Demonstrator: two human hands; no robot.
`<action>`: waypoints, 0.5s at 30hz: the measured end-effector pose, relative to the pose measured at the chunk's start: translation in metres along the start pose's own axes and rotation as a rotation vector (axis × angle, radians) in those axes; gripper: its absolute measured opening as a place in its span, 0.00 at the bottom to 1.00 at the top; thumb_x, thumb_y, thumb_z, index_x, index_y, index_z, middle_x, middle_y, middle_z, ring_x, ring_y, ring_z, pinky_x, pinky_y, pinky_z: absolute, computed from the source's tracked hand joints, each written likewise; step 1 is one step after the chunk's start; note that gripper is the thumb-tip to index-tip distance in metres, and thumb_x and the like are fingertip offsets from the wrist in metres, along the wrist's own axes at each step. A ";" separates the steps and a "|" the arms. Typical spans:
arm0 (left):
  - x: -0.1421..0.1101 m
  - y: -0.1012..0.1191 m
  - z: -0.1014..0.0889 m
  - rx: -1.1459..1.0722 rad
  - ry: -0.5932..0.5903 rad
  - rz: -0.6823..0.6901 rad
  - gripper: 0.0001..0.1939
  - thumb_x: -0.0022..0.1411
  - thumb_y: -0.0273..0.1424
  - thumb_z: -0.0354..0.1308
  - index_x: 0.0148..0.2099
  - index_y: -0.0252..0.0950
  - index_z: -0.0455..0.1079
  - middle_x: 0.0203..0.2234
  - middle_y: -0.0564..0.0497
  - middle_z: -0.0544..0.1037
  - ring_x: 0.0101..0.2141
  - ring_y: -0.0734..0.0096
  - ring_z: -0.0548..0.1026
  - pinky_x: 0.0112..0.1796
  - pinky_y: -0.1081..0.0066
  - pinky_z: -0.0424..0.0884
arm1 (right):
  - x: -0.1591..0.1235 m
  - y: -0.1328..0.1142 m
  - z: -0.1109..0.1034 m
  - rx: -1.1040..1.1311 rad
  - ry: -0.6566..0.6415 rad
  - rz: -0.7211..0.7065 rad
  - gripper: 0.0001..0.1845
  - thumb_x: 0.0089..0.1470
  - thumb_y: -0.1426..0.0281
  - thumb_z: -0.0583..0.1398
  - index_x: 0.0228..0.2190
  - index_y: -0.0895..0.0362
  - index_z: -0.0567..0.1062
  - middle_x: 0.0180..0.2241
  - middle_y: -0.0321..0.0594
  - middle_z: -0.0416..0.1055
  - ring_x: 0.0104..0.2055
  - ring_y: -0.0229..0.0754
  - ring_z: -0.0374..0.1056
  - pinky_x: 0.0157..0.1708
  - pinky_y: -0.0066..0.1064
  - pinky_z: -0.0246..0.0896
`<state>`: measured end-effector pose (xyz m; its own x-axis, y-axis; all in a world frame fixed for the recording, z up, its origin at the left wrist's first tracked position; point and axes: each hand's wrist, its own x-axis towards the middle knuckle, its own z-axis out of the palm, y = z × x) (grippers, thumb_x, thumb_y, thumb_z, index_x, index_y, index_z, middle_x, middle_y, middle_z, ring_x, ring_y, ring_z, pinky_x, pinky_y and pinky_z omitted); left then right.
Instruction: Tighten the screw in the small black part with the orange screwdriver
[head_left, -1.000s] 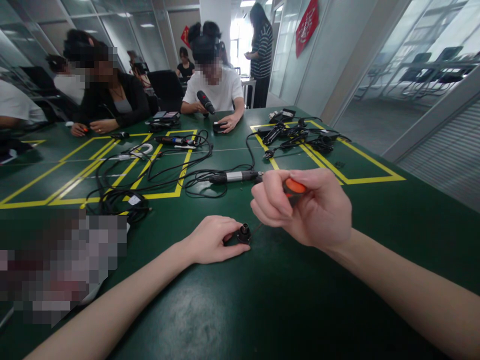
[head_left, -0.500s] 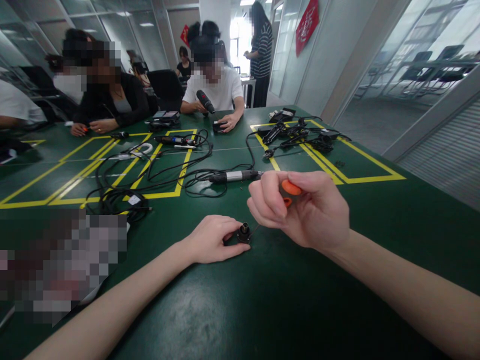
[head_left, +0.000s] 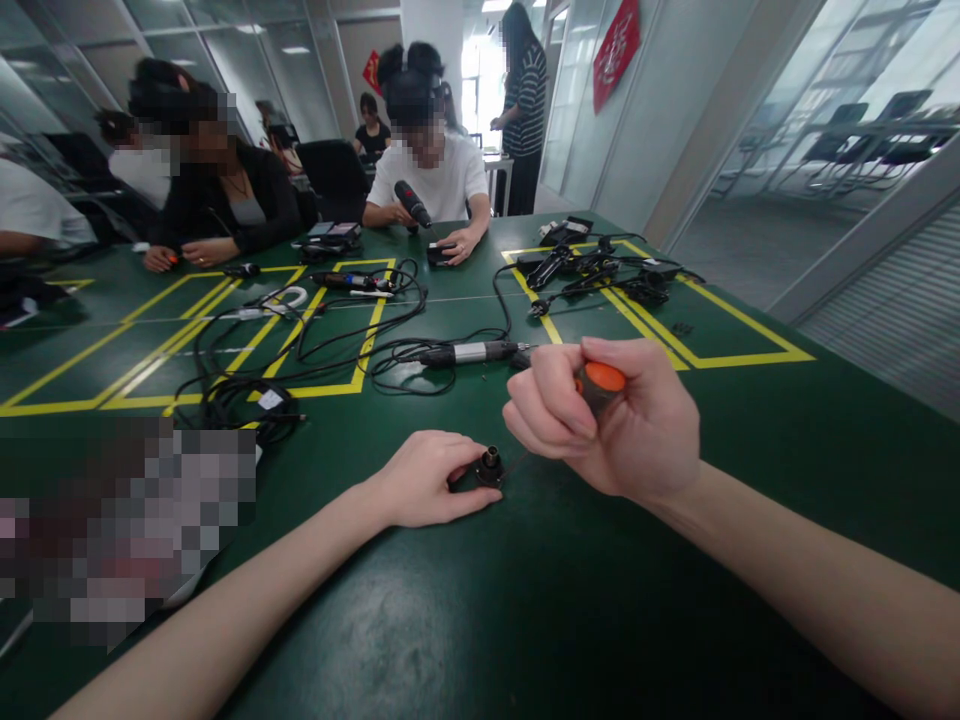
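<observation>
Steadiness counts most here: our left hand (head_left: 424, 480) is closed on a black cylindrical fitting (head_left: 490, 466), its digits on either side, while the fitting stands upright on the green tabletop (head_left: 600, 620) in front of us. Our right hand (head_left: 645, 425) is wrapped around an orange-ended screwdriver (head_left: 606, 376), whose thin shaft slants down towards the fitting's right side. We cannot tell whether the tip sits in a screw or only rests near one. We do best to line the shaft up with whatever it engages—pushing lightly along it as we turn—because a skewed tip could slip towards our left fingertips. The left grip needs to resist twisting without covering the contact point. Beyond our hands lies a silver-and-black corded power screwdriver (head_left: 471, 353), well apart from the fitting.
</observation>
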<state>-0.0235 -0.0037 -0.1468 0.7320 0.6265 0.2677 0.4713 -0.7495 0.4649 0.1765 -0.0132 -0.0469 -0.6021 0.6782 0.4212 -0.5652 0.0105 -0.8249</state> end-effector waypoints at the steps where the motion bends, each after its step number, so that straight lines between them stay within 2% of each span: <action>1: 0.000 0.000 0.000 0.001 0.003 -0.001 0.15 0.68 0.41 0.63 0.33 0.37 0.69 0.22 0.56 0.71 0.25 0.71 0.71 0.30 0.72 0.62 | 0.000 0.000 0.000 -0.005 0.000 0.006 0.28 0.69 0.58 0.51 0.17 0.55 0.60 0.16 0.31 0.49 0.17 0.33 0.43 0.18 0.29 0.39; 6: 0.000 -0.001 0.001 -0.009 0.014 -0.003 0.16 0.68 0.43 0.62 0.32 0.37 0.69 0.22 0.56 0.71 0.25 0.71 0.70 0.29 0.72 0.61 | -0.004 0.001 0.001 0.030 -0.019 0.013 0.22 0.66 0.55 0.53 0.25 0.54 0.64 0.16 0.27 0.47 0.17 0.33 0.41 0.19 0.28 0.40; 10: 0.000 0.000 0.001 0.014 0.008 -0.014 0.18 0.68 0.43 0.62 0.31 0.37 0.67 0.22 0.56 0.70 0.25 0.72 0.70 0.28 0.72 0.60 | -0.005 0.003 0.000 0.045 -0.022 -0.017 0.15 0.62 0.57 0.56 0.30 0.53 0.64 0.17 0.26 0.50 0.18 0.33 0.42 0.21 0.27 0.42; 12: 0.000 0.000 0.000 0.017 0.003 -0.012 0.17 0.68 0.43 0.62 0.32 0.37 0.68 0.23 0.55 0.71 0.25 0.72 0.71 0.29 0.72 0.61 | -0.004 0.004 0.000 0.019 -0.012 -0.027 0.16 0.65 0.58 0.54 0.29 0.54 0.65 0.18 0.27 0.52 0.18 0.34 0.44 0.20 0.27 0.43; 15: 0.000 0.000 0.000 0.014 -0.005 -0.010 0.15 0.68 0.43 0.62 0.35 0.37 0.70 0.24 0.55 0.73 0.26 0.71 0.72 0.29 0.72 0.62 | -0.002 0.006 0.001 -0.026 0.005 -0.026 0.24 0.69 0.57 0.52 0.23 0.56 0.66 0.18 0.30 0.54 0.18 0.34 0.48 0.19 0.28 0.45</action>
<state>-0.0235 -0.0038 -0.1472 0.7296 0.6329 0.2590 0.4852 -0.7460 0.4560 0.1736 -0.0152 -0.0523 -0.5843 0.6815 0.4407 -0.5655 0.0476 -0.8234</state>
